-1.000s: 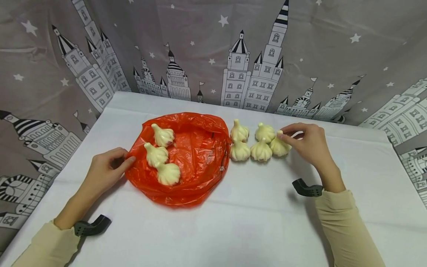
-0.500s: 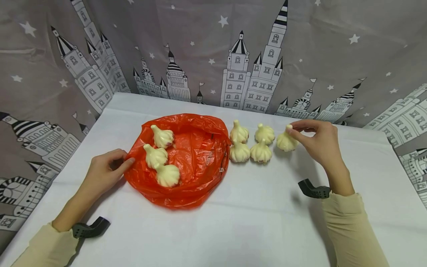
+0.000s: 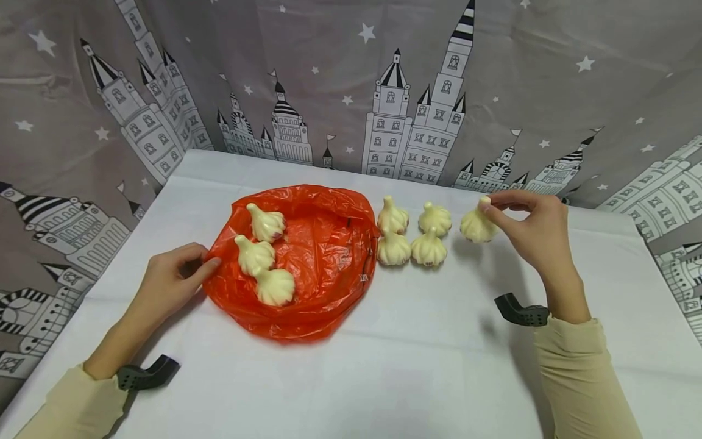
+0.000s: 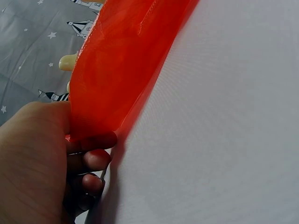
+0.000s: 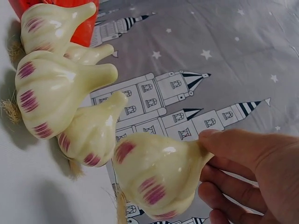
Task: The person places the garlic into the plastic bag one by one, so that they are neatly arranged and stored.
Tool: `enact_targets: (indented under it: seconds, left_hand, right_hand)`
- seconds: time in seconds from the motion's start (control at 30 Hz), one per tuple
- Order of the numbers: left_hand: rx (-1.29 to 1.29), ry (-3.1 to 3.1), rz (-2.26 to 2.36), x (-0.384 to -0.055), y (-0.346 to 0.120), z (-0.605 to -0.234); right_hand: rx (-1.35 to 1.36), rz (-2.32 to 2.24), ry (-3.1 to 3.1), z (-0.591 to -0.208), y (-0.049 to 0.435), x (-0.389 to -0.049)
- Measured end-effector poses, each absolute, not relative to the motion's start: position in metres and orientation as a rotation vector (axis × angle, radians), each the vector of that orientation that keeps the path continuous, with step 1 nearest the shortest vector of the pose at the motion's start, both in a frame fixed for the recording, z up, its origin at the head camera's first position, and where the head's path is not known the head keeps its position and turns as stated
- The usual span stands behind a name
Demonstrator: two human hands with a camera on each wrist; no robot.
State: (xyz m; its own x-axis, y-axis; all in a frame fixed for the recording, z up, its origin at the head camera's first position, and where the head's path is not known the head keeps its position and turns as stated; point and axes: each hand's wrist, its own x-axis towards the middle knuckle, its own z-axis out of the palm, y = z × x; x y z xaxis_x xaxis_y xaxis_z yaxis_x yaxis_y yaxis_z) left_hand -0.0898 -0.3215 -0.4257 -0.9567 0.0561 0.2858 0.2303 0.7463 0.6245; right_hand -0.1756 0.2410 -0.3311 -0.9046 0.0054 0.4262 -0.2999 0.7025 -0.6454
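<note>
My right hand pinches a garlic bulb by its stem, thumb on the near side; its shadow falls on the cloth below. In the right wrist view this bulb shows purple streaks and a tuft of roots. To its left stand more garlic bulbs in two short rows. My left hand pinches the left rim of a red plastic bag, which lies spread with its mouth up. Inside the bag, along its left side, sit three garlic bulbs. The left wrist view shows the bag's wall between thumb and fingers.
A white cloth covers the table. Behind it hangs a grey curtain printed with castles and stars. Dark curved camera mounts are strapped to both wrists. The bag's right edge lies right beside the nearest standing bulbs.
The right hand has lifted one garlic bulb away from the group, moving it right and slightly back. The left hand and the bag have stayed in place.
</note>
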Motion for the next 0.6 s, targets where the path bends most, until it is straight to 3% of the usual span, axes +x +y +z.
enact_targets:
  seconds: [0.6]
  left_hand:
    - [-0.210, -2.718, -1.015, -0.0905, -0.3216, -0.4262]
  right_hand:
    - [0.223, 1.109, -2.503, -0.3292, 0.2381, -0.1772]
